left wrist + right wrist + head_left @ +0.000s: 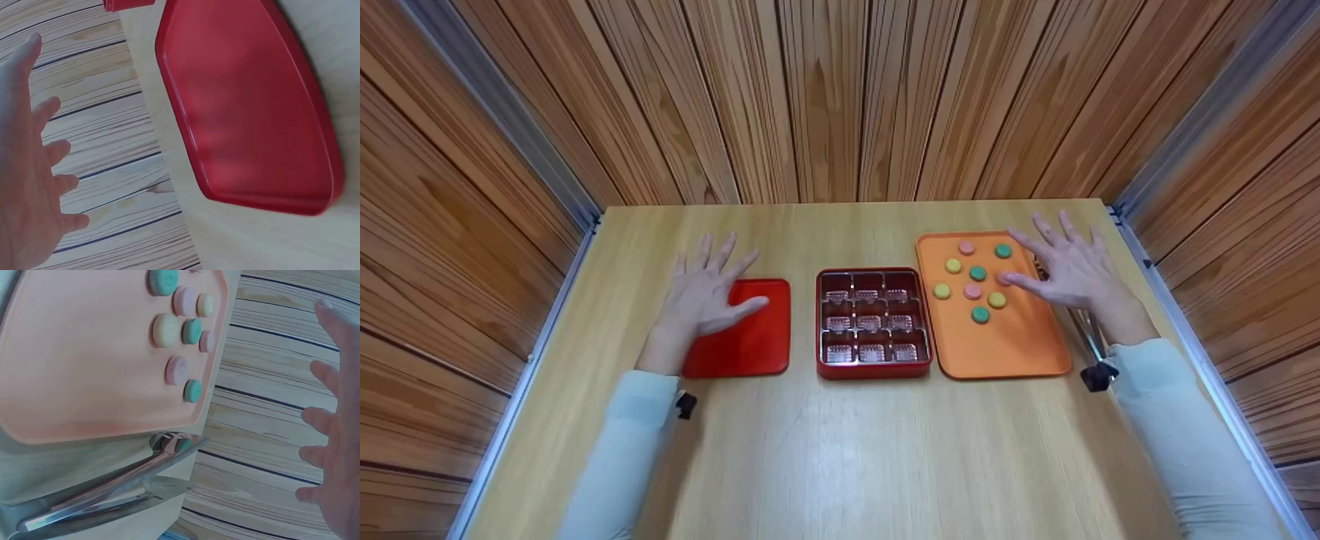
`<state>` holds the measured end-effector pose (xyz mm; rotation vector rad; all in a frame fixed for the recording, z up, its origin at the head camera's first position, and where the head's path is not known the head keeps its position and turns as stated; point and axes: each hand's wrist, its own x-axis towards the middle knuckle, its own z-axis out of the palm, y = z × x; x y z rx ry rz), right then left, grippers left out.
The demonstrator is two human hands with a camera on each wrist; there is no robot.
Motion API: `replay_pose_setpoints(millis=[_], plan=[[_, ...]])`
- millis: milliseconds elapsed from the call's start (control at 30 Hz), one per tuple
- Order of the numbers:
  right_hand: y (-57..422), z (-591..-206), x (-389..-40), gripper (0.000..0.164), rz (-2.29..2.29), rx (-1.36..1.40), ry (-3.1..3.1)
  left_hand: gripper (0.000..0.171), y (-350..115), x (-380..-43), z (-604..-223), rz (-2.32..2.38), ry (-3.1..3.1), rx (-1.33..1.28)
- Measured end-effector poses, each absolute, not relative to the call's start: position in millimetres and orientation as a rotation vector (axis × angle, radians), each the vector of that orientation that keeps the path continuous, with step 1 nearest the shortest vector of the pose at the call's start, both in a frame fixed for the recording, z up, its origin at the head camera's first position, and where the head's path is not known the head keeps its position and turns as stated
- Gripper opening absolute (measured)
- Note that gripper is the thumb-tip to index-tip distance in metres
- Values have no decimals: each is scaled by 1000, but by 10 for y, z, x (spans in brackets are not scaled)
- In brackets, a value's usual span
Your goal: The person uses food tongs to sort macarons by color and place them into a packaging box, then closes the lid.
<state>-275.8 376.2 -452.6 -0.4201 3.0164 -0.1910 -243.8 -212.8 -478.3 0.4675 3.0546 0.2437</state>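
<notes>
My left hand [701, 296] hovers with spread fingers over the left part of a shallow red lid [754, 337], holding nothing. In the left wrist view the lid [247, 107] lies with its raised rim up. On the right, my right hand [1069, 274] is spread above the right edge of an orange tray [997, 356], also holding nothing. Pink, yellow and green macarons [977, 273] are scattered over the tray's far half. Metal tongs [118, 489] lie beside the tray, partly hidden beneath the right hand in the head view.
Between lid and tray stands a red box [874, 370] with a clear plastic insert [870, 307] of several unfilled compartments. Wood-panelled walls [825, 97] rise behind and at both sides of the wooden table [840, 450]. Metal rails [536, 360] run along its side edges.
</notes>
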Motion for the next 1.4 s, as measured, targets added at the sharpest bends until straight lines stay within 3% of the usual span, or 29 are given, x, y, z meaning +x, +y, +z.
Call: replay_pose_setpoints(millis=[600, 1400], plan=[[4323, -4604, -2626, 89, -106, -384, 3030, 90, -1732, -2454, -4818, 428, 3011, 504], [4366, -4946, -2516, 98, -303, -78, 3067, 104, -1475, -2258, -5056, 1036, 2833, 506]])
